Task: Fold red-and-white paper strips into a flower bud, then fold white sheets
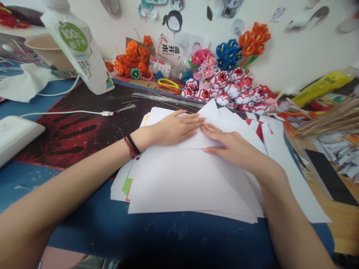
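A folded sheet of white paper (193, 142) lies on top of a stack of white sheets (185, 183), its fold running across the middle and one corner sticking up at the far side. My left hand (176, 129) rests flat on the folded sheet, fingers stretched to the right. My right hand (224, 140) lies on the sheet's right part, fingers extended, with its thumb near the folded edge. The fingertips of both hands almost meet. Strips of colour show at the stack's left edge.
Behind the paper are thin wires (157, 96), red-and-white paper flowers (232, 89) and orange fuzzy flowers (131, 59). A white bottle (81, 48) stands at the back left, near a white power bank (18, 136) with a cable. Wooden sticks (331, 116) lie at right.
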The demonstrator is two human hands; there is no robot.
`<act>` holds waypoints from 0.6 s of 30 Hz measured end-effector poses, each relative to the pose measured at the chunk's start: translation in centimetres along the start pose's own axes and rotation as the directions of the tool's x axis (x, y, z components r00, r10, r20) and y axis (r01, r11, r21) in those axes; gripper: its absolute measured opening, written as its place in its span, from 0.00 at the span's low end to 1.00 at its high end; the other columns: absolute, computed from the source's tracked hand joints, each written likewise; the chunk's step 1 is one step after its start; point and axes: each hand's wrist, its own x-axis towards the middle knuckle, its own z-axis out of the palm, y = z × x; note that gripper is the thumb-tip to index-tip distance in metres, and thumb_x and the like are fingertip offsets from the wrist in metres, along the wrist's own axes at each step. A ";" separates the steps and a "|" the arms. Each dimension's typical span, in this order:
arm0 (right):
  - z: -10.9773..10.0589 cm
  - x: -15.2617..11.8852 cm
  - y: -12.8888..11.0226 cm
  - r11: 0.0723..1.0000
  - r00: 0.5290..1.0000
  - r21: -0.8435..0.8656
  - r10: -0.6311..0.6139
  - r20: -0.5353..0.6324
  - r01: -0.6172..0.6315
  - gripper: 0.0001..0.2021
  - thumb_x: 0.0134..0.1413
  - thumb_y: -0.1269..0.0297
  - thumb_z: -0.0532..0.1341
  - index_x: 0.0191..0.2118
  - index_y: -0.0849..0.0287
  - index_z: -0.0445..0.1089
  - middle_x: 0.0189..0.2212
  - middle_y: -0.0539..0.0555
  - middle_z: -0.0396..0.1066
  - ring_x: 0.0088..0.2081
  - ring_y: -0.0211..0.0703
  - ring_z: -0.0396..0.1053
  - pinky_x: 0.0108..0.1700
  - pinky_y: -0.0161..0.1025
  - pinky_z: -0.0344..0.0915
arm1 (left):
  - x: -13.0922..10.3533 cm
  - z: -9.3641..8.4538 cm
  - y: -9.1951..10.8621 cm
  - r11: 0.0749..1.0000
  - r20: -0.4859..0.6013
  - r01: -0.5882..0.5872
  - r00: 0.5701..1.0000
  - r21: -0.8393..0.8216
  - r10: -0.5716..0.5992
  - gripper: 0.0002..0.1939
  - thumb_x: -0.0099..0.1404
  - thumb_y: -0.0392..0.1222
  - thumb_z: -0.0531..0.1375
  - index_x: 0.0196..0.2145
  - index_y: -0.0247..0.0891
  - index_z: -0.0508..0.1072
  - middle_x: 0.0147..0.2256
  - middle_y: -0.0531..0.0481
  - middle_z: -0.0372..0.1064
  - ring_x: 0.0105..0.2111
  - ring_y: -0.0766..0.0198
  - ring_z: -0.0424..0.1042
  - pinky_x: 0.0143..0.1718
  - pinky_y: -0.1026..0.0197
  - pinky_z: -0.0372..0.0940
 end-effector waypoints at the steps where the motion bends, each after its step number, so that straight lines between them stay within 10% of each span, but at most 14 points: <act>1: 0.1 0.0 0.0 1.000 1.000 -0.001 -0.001 -0.003 0.001 0.34 0.63 0.56 0.62 0.71 0.55 0.53 0.70 0.55 0.48 0.71 0.54 0.47 0.71 0.56 0.47 | 0.0 0.0 0.0 1.000 0.002 0.000 1.000 -0.002 0.000 0.27 0.77 0.44 0.43 0.70 0.38 0.53 0.70 0.46 0.49 0.71 0.59 0.47 0.68 0.50 0.42; 18: 3.2 -3.5 -2.2 0.998 0.991 0.004 -0.055 -0.121 0.056 0.26 0.72 0.60 0.48 0.71 0.50 0.52 0.70 0.50 0.51 0.71 0.47 0.48 0.72 0.55 0.49 | -0.4 0.5 -0.3 0.996 -0.013 -0.085 0.996 0.038 0.085 0.26 0.78 0.46 0.43 0.70 0.47 0.53 0.71 0.51 0.46 0.71 0.61 0.46 0.70 0.49 0.41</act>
